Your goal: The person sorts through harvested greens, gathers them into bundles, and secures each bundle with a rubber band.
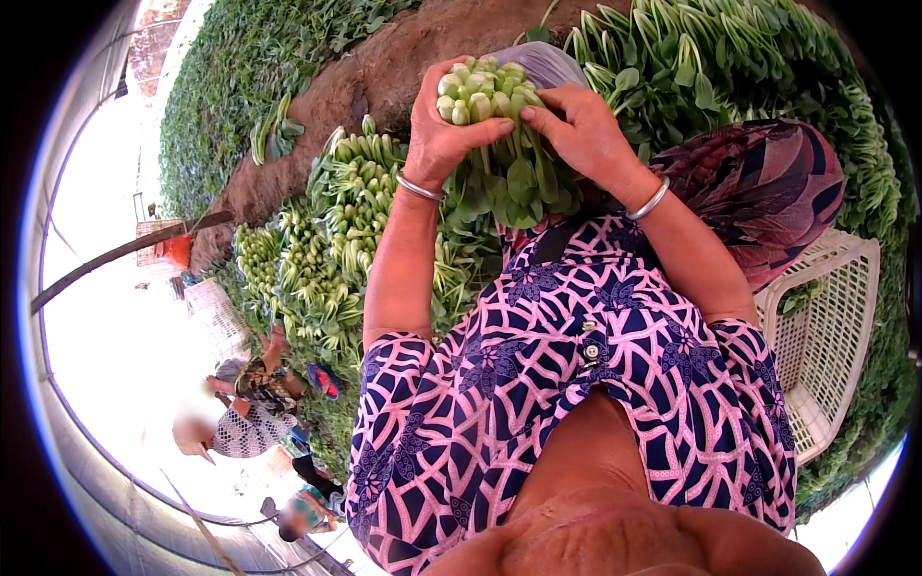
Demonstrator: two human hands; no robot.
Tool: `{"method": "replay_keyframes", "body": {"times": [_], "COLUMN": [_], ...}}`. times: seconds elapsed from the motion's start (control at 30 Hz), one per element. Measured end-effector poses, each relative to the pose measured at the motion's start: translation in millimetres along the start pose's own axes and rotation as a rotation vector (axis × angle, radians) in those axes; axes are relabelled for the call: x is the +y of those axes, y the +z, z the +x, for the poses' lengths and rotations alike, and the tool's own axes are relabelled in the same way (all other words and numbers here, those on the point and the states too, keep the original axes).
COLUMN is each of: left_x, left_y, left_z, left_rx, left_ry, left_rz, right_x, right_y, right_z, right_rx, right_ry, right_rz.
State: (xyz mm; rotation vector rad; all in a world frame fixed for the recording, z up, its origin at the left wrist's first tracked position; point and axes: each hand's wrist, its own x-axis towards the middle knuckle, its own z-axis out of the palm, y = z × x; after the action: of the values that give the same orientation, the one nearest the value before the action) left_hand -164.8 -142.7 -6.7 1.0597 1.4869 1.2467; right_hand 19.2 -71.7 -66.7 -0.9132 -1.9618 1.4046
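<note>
My left hand [450,133] clasps a bunch of leafy greens [481,93] from one side, its thumb lying across the pale cut stem ends. On the bunch's other side my right hand [583,129] presses with thumb and fingers. The stem ends face up towards me and the green leaves hang below them. Behind the bunch is a translucent purplish plastic bag [544,61], partly hidden. Rows of cut greens [356,194] lie with their stem ends up beside my left forearm. More cut greens [691,57] are laid out beyond my right hand.
A white plastic crate [828,345] with a few leaves inside stands at my right side. Bare soil [389,43] runs ahead, with loose greens [276,133] on it and growing plants beyond. At the left, a wooden pole [108,263], crates [216,313] and other people [248,417] are in view.
</note>
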Motion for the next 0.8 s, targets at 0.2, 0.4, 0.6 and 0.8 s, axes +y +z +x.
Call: {"method": "replay_keyframes", "body": {"times": [0.2, 0.4, 0.6, 0.8], "left_x": [-11.3, -14.6, -13.2, -14.3], "left_y": [4.8, 11.6, 14.2, 13.6], "left_z": [-5.0, -8.4, -9.5, -18.2], "left_rx": [0.038, 0.063, 0.041, 0.041], "left_ry": [0.048, 0.057, 0.060, 0.128], "left_rz": [-0.038, -0.068, -0.149, -0.084], "right_x": [-3.5, -7.4, 2.7, 1.4], "right_y": [-5.0, -14.1, -16.1, -8.8], "right_z": [-2.8, 4.6, 7.8, 6.3], "right_rx": [0.070, -0.193, -0.286, -0.306], "right_ry": [0.086, 0.399, 0.346, 0.216], "right_rz": [-0.044, 0.764, 1.011, 0.994]}}
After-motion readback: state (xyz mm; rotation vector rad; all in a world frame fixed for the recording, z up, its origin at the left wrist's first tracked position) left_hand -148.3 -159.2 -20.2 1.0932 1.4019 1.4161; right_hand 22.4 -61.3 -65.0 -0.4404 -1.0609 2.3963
